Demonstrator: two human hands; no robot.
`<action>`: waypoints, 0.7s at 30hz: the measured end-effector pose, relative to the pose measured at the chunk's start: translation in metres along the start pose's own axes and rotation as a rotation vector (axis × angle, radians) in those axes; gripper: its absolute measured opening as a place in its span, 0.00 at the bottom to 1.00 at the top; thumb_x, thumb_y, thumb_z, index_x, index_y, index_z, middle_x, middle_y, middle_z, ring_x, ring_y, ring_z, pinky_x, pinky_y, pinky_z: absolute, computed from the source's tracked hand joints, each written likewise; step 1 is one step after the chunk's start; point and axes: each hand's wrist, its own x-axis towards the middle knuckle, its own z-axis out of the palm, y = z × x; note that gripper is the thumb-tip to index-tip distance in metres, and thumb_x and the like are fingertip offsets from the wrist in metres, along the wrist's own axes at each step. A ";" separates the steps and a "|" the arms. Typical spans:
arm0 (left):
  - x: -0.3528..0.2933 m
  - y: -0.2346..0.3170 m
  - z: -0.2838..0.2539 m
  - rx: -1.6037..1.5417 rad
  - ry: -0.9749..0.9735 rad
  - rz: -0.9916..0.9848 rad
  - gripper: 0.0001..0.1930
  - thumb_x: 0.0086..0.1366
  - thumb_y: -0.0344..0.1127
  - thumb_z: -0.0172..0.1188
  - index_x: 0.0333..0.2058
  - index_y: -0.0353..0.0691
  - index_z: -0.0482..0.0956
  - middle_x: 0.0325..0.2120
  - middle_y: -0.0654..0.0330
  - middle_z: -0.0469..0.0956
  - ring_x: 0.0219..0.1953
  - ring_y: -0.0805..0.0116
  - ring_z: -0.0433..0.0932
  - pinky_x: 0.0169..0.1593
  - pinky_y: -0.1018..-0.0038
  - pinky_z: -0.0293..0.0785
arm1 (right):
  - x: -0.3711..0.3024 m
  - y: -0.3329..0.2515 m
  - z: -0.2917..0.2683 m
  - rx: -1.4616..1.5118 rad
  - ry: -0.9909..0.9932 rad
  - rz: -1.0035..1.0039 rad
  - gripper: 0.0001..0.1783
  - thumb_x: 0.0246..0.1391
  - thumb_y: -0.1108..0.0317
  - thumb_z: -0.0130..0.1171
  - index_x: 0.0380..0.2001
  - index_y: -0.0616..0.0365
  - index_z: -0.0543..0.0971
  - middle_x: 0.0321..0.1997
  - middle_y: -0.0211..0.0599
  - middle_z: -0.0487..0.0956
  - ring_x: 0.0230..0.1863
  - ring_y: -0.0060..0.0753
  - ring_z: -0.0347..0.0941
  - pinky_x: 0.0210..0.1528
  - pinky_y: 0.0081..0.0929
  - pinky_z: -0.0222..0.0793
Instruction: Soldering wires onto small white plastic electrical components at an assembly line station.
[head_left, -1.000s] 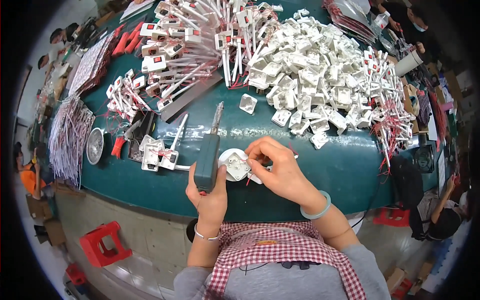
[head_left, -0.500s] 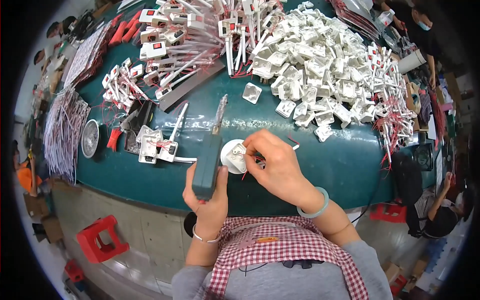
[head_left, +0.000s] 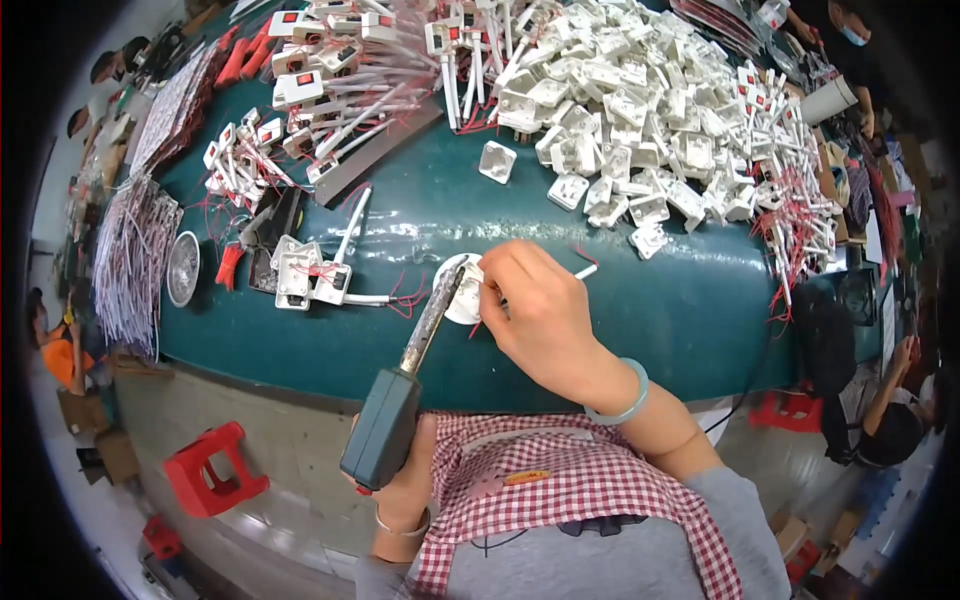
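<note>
My left hand [head_left: 412,462] is closed round the dark green handle of a soldering iron [head_left: 380,428], near the table's front edge. Its long metal barrel points up and right, and the tip lies over a white round dish [head_left: 444,276]. A small white plastic housing [head_left: 467,293] sits in that dish. My right hand [head_left: 537,305] is at the dish's right side, finger and thumb pinched together; what they hold is hidden. A white tube with a red wire [head_left: 586,271] shows beyond this hand. Left of the dish lies a wired pair of open white housings [head_left: 312,278].
A big heap of white housings [head_left: 630,110] covers the back of the green table [head_left: 640,340]. Bundles of switch boxes [head_left: 300,88] with red wires stand at the back left. A metal bowl [head_left: 184,270] is at the left, and a red stool [head_left: 215,470] on the floor.
My left hand has moved down and left, and the soldering iron has tilted so its tip comes over the dish. My right hand has shifted slightly up and left, still pinched.
</note>
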 end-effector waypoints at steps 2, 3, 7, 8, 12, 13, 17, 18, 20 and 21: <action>-0.004 -0.001 -0.005 0.015 -0.021 -0.040 0.14 0.53 0.28 0.73 0.37 0.31 0.79 0.29 0.59 0.79 0.29 0.73 0.75 0.32 0.76 0.72 | 0.000 -0.001 0.001 -0.024 0.005 -0.021 0.09 0.42 0.78 0.61 0.28 0.62 0.73 0.33 0.41 0.73 0.37 0.43 0.74 0.34 0.36 0.72; -0.005 0.000 -0.007 0.020 -0.022 -0.038 0.14 0.53 0.28 0.73 0.37 0.31 0.79 0.29 0.59 0.79 0.29 0.73 0.75 0.32 0.76 0.72 | -0.001 -0.002 0.002 -0.038 0.024 -0.028 0.09 0.41 0.79 0.61 0.28 0.62 0.73 0.33 0.41 0.73 0.37 0.43 0.74 0.34 0.36 0.73; -0.004 0.009 -0.005 0.055 -0.048 -0.010 0.12 0.53 0.26 0.71 0.35 0.29 0.79 0.28 0.59 0.79 0.28 0.73 0.75 0.31 0.77 0.71 | -0.003 -0.002 0.004 -0.067 0.057 -0.036 0.10 0.39 0.79 0.62 0.28 0.62 0.73 0.32 0.40 0.72 0.37 0.42 0.74 0.35 0.35 0.73; -0.003 0.012 -0.004 0.073 -0.060 0.006 0.11 0.54 0.25 0.71 0.34 0.29 0.79 0.29 0.59 0.79 0.28 0.73 0.75 0.31 0.76 0.71 | -0.004 -0.001 0.006 -0.065 0.060 -0.037 0.10 0.39 0.79 0.62 0.28 0.62 0.73 0.32 0.40 0.72 0.37 0.42 0.74 0.35 0.35 0.73; -0.004 0.015 -0.003 0.123 -0.080 0.038 0.10 0.54 0.24 0.69 0.34 0.28 0.79 0.29 0.57 0.79 0.28 0.70 0.76 0.31 0.75 0.71 | -0.006 -0.001 0.007 -0.062 0.094 -0.061 0.10 0.41 0.80 0.61 0.29 0.62 0.73 0.33 0.40 0.74 0.35 0.42 0.74 0.32 0.35 0.73; -0.004 0.015 -0.002 0.144 -0.091 0.063 0.10 0.54 0.24 0.68 0.34 0.28 0.79 0.29 0.56 0.79 0.28 0.68 0.77 0.31 0.74 0.72 | -0.006 -0.001 0.007 -0.067 0.078 -0.063 0.10 0.38 0.79 0.61 0.28 0.63 0.73 0.32 0.40 0.72 0.36 0.42 0.73 0.34 0.34 0.73; -0.004 0.015 -0.001 0.225 -0.117 0.105 0.10 0.55 0.25 0.68 0.34 0.29 0.79 0.30 0.55 0.79 0.27 0.64 0.78 0.31 0.72 0.72 | -0.006 -0.001 0.008 -0.076 0.086 -0.066 0.10 0.38 0.80 0.61 0.28 0.62 0.73 0.32 0.40 0.71 0.36 0.41 0.72 0.34 0.34 0.73; -0.005 0.015 -0.001 0.226 -0.120 0.104 0.10 0.55 0.25 0.68 0.34 0.29 0.79 0.30 0.55 0.79 0.27 0.64 0.78 0.31 0.72 0.72 | -0.006 -0.001 0.008 -0.083 0.087 -0.071 0.10 0.38 0.80 0.60 0.27 0.62 0.73 0.31 0.40 0.71 0.36 0.41 0.72 0.34 0.33 0.73; -0.005 0.018 -0.001 0.257 -0.123 0.137 0.09 0.55 0.26 0.68 0.34 0.29 0.79 0.29 0.54 0.79 0.27 0.63 0.78 0.31 0.71 0.72 | -0.006 -0.001 0.008 -0.089 0.088 -0.072 0.10 0.37 0.80 0.60 0.27 0.62 0.73 0.31 0.40 0.71 0.36 0.41 0.72 0.34 0.33 0.73; -0.005 0.019 0.000 0.259 -0.126 0.135 0.09 0.55 0.26 0.68 0.34 0.29 0.79 0.29 0.54 0.79 0.27 0.63 0.78 0.31 0.71 0.72 | -0.006 -0.001 0.008 -0.092 0.087 -0.072 0.10 0.37 0.80 0.60 0.27 0.62 0.73 0.31 0.40 0.71 0.36 0.41 0.72 0.34 0.33 0.73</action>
